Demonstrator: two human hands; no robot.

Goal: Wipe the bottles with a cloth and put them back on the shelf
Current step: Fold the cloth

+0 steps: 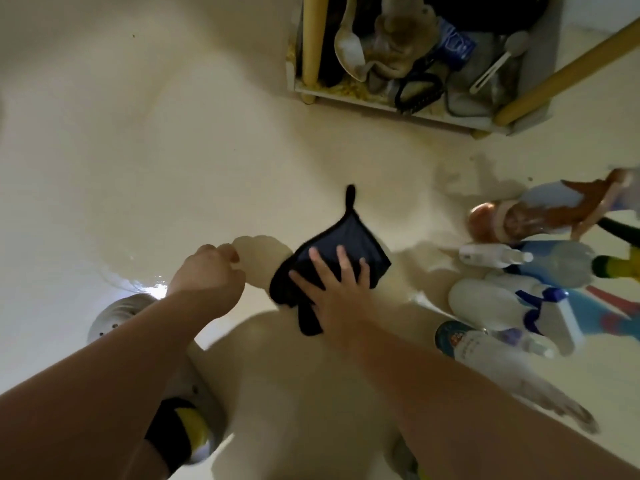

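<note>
Observed from the head view, looking steeply down at a cream floor (pixel 138 150).

Left hand (pixel 207 275): just left of centre, fingers curled and gripping the top end of a pale bottle (pixel 263 258). The bottle was held above the floor near the middle of the frame. How far its body ran down beneath the arms could not be determined.

Right hand (pixel 332 292): just right of centre, fingers straight and spread, pressing a dark cloth (pixel 346 244) flat against the side of the pale bottle. The cloth's hanging loop pointed toward 12 o'clock and one corner hung down below the palm. The thumb was hidden, so whether it pinched the cloth could not be told.

At 3 o'clock a group of other bottles lay close together on the floor: an amber bottle (pixel 502 223), a blue spray bottle (pixel 561 261), a white trigger bottle (pixel 485 299) and, toward 4 o'clock, a clear labelled bottle (pixel 485 348). All were well apart from the hands.

At 1 o'clock stood the shelf (pixel 381 102), its lowest tier crowded with a white spoon (pixel 349 46), a black brush (pixel 415 91) and other clutter too blurred to identify.

At 8 o'clock a round metal drain cover (pixel 117 317) was set in the floor, partly hidden by the left forearm.
</note>
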